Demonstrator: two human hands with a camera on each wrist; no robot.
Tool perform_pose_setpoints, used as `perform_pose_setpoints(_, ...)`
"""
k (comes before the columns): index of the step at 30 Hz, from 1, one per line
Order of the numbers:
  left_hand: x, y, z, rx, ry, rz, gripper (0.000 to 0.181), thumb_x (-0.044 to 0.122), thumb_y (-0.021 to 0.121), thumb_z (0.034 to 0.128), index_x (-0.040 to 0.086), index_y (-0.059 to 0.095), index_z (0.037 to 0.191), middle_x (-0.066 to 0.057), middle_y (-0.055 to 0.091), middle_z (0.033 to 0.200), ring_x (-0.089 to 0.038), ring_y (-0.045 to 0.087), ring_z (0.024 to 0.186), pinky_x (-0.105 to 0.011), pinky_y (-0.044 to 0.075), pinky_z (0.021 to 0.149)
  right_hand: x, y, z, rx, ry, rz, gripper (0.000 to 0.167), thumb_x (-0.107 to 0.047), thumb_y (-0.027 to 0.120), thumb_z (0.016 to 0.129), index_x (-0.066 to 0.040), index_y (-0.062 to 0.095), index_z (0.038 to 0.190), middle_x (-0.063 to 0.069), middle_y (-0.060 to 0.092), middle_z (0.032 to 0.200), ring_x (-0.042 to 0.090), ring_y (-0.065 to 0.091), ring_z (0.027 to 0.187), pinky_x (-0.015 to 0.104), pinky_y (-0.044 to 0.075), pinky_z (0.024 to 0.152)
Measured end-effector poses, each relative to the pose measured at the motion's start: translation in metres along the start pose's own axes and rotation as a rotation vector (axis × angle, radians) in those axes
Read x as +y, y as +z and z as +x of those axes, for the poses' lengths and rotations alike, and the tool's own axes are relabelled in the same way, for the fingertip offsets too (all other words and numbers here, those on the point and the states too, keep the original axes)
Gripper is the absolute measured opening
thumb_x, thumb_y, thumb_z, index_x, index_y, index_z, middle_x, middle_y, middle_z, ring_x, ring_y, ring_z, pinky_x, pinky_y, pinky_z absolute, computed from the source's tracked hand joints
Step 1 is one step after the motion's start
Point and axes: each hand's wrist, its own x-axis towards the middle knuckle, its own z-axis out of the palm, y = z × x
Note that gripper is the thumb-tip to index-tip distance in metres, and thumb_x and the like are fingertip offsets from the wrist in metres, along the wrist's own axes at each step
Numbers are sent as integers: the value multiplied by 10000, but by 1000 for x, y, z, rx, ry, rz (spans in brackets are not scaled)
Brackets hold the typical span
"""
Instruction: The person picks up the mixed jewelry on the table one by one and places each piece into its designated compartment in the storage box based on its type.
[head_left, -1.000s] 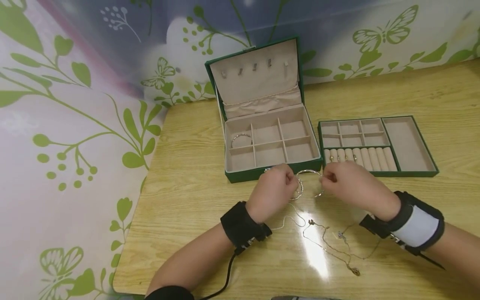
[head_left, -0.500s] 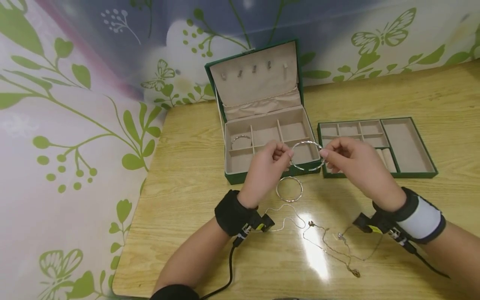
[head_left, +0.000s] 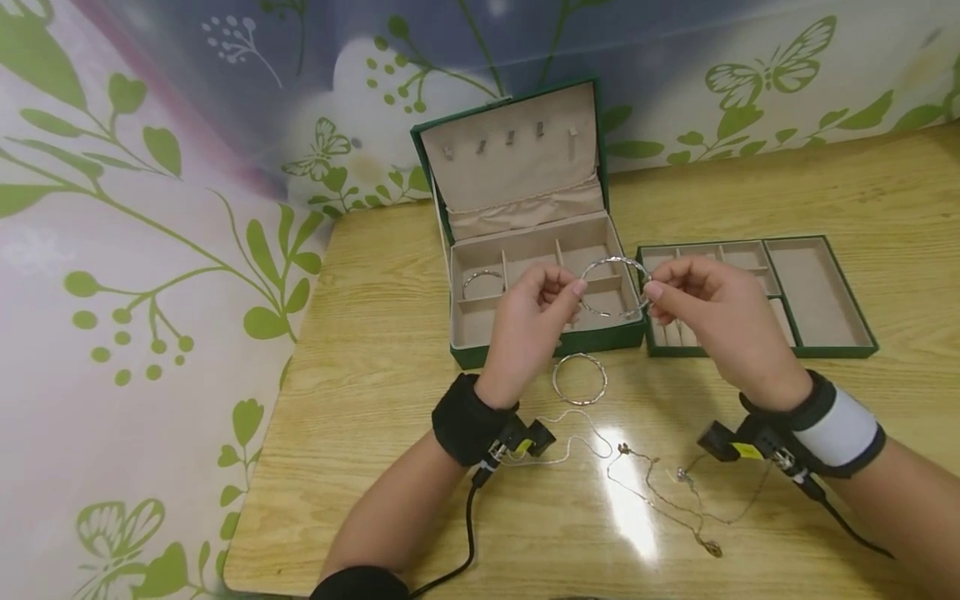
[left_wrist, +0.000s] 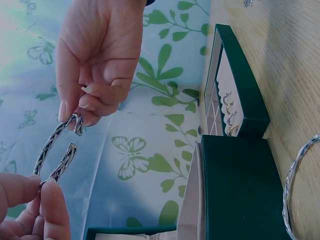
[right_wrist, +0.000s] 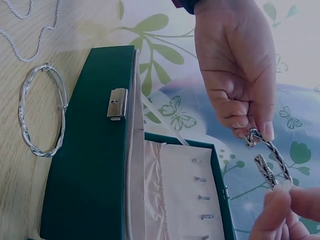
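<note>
A person's left hand (head_left: pixel 528 325) and right hand (head_left: pixel 723 321) each pinch, thumb against curled fingers, one side of a twisted silver bracelet (head_left: pixel 617 259), raised, its gap toward six o'clock. From it, a second bracelet (head_left: pixel 580 404) lies at seven o'clock on the wooden table (head_left: pixel 375 375); an open green jewellery box (head_left: pixel 468 358) stands at ten, a bangle (head_left: pixel 482 273) in its ten-o'clock compartment; a divided tray (head_left: pixel 810 287) lies at three, thin necklaces (head_left: pixel 625 450) around six.

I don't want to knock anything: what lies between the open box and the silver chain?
A bangle lies on the table between the box and the chain, as both the head and right wrist views show.
</note>
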Motion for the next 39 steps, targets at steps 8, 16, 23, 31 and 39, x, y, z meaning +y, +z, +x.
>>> perform_pose_setpoints(8, -2, -10, 1, -14, 13, -59, 171, 157, 555, 960, 6, 569, 1040, -86, 581, 866, -177, 578, 744, -225, 481, 626, -3, 2, 10, -10, -23, 1, 218, -220, 606, 931, -10, 608, 989, -11, 629, 813, 117, 605, 727, 216, 510, 657)
perform_pose_setpoints(16, -9, -45, 6, 140, 24, -25, 228, 123, 484, 988, -33, 515, 1152, -117, 534, 1022, -225, 532, 894, -308, 466, 777, -14, -2, 35, -35, -36, -13, 231, -240, 605, 931, -20, 614, 1001, -26, 635, 812, 112, 606, 732, 195, 507, 666)
perform_pose_setpoints(23, -39, -76, 11, 264, -108, 66, 354, 135, 478, 990, -33, 404, 1293, -159, 442, 1215, -255, 438, 1129, -355, 379, 969, -35, -5, 73, -69, -61, -120, 231, -247, 597, 934, -31, 619, 1014, -12, 643, 843, 105, 613, 755, 175, 493, 676)
perform_pose_setpoints(31, -84, -88, 17, 226, -446, 128, 569, 175, 513, 973, -20, 241, 1433, -206, 272, 1443, -310, 274, 1350, -403, 278, 1093, -38, 21, 124, -196, -126, -338, 200, -180, 578, 942, 1, 640, 999, 101, 627, 830, 146, 585, 680, 229, 435, 601)
perform_pose_setpoints(39, -106, -83, 21, 140, -570, 9, 624, 193, 484, 988, 19, 154, 1488, -175, 206, 1529, -281, 226, 1405, -392, 262, 1109, -19, 56, 154, -311, -194, -567, 162, -71, 553, 931, 57, 651, 950, 193, 632, 895, 269, 564, 756, 379, 438, 685)
